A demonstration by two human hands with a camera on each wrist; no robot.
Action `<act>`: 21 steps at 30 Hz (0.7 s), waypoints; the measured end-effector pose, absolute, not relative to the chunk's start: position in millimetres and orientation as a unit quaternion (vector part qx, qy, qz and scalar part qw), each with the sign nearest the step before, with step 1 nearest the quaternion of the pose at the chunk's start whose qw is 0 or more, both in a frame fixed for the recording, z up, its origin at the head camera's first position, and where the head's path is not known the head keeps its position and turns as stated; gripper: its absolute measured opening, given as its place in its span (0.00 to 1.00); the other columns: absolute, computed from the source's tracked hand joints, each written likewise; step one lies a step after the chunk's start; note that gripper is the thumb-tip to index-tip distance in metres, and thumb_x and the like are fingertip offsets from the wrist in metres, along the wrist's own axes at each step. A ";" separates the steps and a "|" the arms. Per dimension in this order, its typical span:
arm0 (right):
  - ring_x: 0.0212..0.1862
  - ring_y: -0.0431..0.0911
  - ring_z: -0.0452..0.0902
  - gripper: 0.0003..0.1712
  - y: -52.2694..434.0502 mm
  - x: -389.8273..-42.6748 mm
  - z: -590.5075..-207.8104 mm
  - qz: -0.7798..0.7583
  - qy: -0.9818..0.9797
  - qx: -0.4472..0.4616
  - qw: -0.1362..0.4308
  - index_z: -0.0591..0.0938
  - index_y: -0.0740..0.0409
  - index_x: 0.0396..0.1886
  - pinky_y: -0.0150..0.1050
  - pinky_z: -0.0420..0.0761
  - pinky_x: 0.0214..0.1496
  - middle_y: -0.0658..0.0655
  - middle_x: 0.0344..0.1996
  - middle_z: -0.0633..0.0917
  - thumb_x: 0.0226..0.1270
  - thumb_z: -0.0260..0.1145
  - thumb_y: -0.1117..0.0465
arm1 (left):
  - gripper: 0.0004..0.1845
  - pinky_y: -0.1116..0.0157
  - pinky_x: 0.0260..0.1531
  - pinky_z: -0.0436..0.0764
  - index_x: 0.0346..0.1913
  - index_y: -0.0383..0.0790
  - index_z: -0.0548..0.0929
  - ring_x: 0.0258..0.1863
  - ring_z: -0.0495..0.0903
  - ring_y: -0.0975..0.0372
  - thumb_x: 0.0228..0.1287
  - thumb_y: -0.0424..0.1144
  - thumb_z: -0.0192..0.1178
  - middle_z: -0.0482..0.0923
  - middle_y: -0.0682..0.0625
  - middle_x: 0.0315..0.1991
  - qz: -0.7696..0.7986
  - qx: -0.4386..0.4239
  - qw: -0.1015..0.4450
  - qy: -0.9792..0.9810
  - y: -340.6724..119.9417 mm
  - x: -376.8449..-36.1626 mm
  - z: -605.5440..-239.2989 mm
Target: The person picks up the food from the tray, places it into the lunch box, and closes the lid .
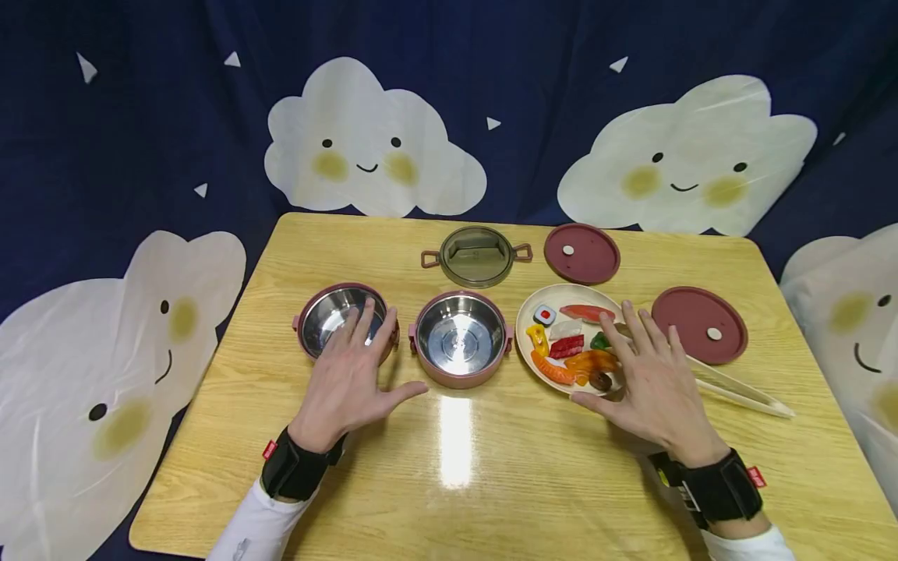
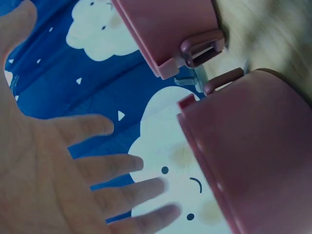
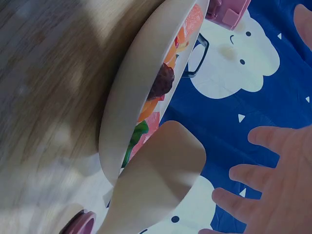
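Note:
My left hand (image 1: 351, 382) hovers with spread fingers, overlapping the near side of a steel-lined pink pot (image 1: 326, 315). A second pot (image 1: 459, 381) of the same kind stands just right of it; both look bare inside. On the right, my right hand (image 1: 652, 386), fingers also spread, is over the edge of a cream plate (image 1: 525, 331) bearing toy sushi pieces (image 1: 567, 347). Cream tongs (image 1: 745, 400) lean on that plate's right side, partly hidden under this hand; their broad tip (image 3: 156, 170) shows in the right wrist view. Neither hand holds anything.
Behind the pots lies a glass lid (image 1: 477, 273) with two side handles. Two maroon round lids (image 1: 592, 261) with small white knobs lie at the back and right, the second lid (image 1: 687, 312) beside the plate. A dark blue cloud-patterned cloth (image 1: 519, 47) surrounds the wooden table (image 1: 519, 483).

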State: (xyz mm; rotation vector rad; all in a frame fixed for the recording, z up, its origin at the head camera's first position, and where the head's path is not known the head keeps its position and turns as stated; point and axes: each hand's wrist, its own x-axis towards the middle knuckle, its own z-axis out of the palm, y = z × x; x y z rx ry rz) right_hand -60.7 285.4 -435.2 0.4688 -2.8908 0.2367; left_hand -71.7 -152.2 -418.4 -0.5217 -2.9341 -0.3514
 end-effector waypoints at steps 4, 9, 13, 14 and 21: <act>0.81 0.69 0.56 0.72 287.5 -61.1 -432.6 0.077 -0.979 0.163 0.094 0.59 0.51 0.86 0.75 0.54 0.79 0.68 0.84 0.58 0.47 0.72 0.19 | 0.63 0.42 0.68 0.77 0.84 0.41 0.60 0.75 0.72 0.39 0.54 0.79 0.65 0.67 0.31 0.78 -0.119 -0.181 0.096 -0.971 -147.9 -75.9 -413.2; 0.81 0.68 0.57 0.72 296.7 -63.3 -427.9 0.081 -0.980 0.162 0.085 0.57 0.45 0.86 0.72 0.53 0.81 0.67 0.84 0.59 0.47 0.74 0.21 | 0.54 0.45 0.60 0.84 0.79 0.37 0.68 0.69 0.79 0.42 0.61 0.73 0.65 0.75 0.34 0.73 -0.132 -0.185 0.116 -0.967 -140.3 -80.3 -405.6; 0.80 0.69 0.58 0.71 308.4 -65.1 -423.6 0.076 -0.982 0.154 0.084 0.56 0.42 0.87 0.69 0.51 0.83 0.67 0.83 0.60 0.47 0.75 0.22 | 0.46 0.46 0.51 0.88 0.74 0.35 0.74 0.61 0.85 0.43 0.66 0.67 0.67 0.81 0.36 0.67 -0.172 -0.184 0.119 -0.961 -134.3 -86.0 -400.8; 0.80 0.69 0.58 0.71 312.0 -65.4 -422.5 0.075 -0.982 0.151 0.082 0.56 0.42 0.87 0.69 0.51 0.83 0.67 0.83 0.60 0.47 0.75 0.23 | 0.44 0.47 0.50 0.88 0.73 0.34 0.75 0.59 0.86 0.43 0.66 0.65 0.68 0.82 0.36 0.66 -0.184 -0.185 0.118 -0.958 -132.9 -87.8 -400.2; 0.75 0.72 0.64 0.70 344.2 -69.1 -421.2 0.070 -0.984 0.143 0.075 0.60 0.47 0.86 0.71 0.63 0.74 0.68 0.82 0.63 0.47 0.77 0.26 | 0.35 0.53 0.45 0.89 0.67 0.29 0.81 0.50 0.90 0.47 0.69 0.53 0.71 0.86 0.35 0.60 -0.231 -0.180 0.093 -0.952 -124.8 -100.9 -403.9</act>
